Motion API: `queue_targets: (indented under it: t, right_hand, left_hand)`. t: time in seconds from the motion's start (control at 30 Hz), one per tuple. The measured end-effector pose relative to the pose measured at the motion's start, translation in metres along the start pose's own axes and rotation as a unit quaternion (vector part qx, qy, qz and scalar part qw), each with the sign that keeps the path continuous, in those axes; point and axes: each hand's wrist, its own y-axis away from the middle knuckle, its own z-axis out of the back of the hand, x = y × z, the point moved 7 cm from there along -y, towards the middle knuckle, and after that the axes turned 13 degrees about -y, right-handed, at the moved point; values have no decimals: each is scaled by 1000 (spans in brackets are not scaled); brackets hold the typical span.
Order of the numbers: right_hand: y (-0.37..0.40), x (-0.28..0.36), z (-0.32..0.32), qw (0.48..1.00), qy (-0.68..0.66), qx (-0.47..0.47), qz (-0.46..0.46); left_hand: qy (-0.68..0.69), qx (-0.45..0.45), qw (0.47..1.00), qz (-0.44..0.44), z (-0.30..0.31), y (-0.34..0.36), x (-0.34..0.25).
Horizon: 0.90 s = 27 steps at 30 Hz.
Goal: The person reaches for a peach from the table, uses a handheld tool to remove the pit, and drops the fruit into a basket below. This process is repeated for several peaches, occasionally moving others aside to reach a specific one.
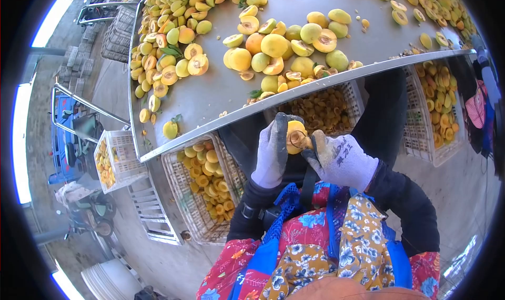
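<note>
My left hand (271,150), in a grey-white glove with a dark, soiled palm, grips a yellow peach half (295,137) just below the table edge. Its cut face is turned toward my right hand (341,158), which wears a similar glove with dark writing on its back. The right fingers are closed and meet the brown middle of the cut face; whatever they pinch is too small and covered to make out. On the metal table (221,97) above lie whole and halved peaches (274,46), some halves with the stone still in them.
Below the table edge, a crate of fruit pieces (321,108) stands in front of me. Crates of peach halves stand left (176,168) and right (415,110). Farther left are a white crate (123,171) and a parked scooter (92,210). Peach piles cover the table's far corners.
</note>
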Motion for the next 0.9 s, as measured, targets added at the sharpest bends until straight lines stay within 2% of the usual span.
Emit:
queue_targets:
  t: [0.1,0.2,0.3,0.33,0.43,0.47,0.5,0.57,0.6,0.7,0.8,0.9]
  right_hand:
    - [3,-9,-13,998,-38,41,-18]
    - [4,-13,-11,970,-216,27,-108]
    - [5,-24,-17,923,-371,-4,-103]
    - [5,-25,-16,924,-367,-10,-109]
    - [3,-24,-6,942,-317,-40,-105]
    - [3,-18,3,955,-276,-55,-94]
    - [5,-13,9,966,-235,-66,-83]
    - [12,-20,-1,961,-247,-63,-109]
    - [16,-23,-5,958,-253,-62,-123]
    - [21,-28,-10,958,-238,-45,-153]
    - [23,-26,-12,957,-239,-36,-161]
    - [24,-24,-13,963,-214,-28,-163]
  left_hand:
    - [-15,-13,1000,3,0,1,6]
    - [-55,-43,997,-19,-3,2,3]
    - [-80,-60,994,-48,-6,3,6]
    - [-85,-61,993,-56,-6,3,8]
    - [77,-2,997,-22,-14,-6,16]
    - [56,15,997,-42,-13,-5,9]
    - [144,40,989,-22,-15,-4,13]
    - [315,87,945,14,-20,-4,19]
    - [347,125,928,41,-23,-3,20]
    - [374,152,915,-4,-30,2,19]
    - [415,72,907,30,-32,4,24]
    - [385,27,921,54,-30,6,35]
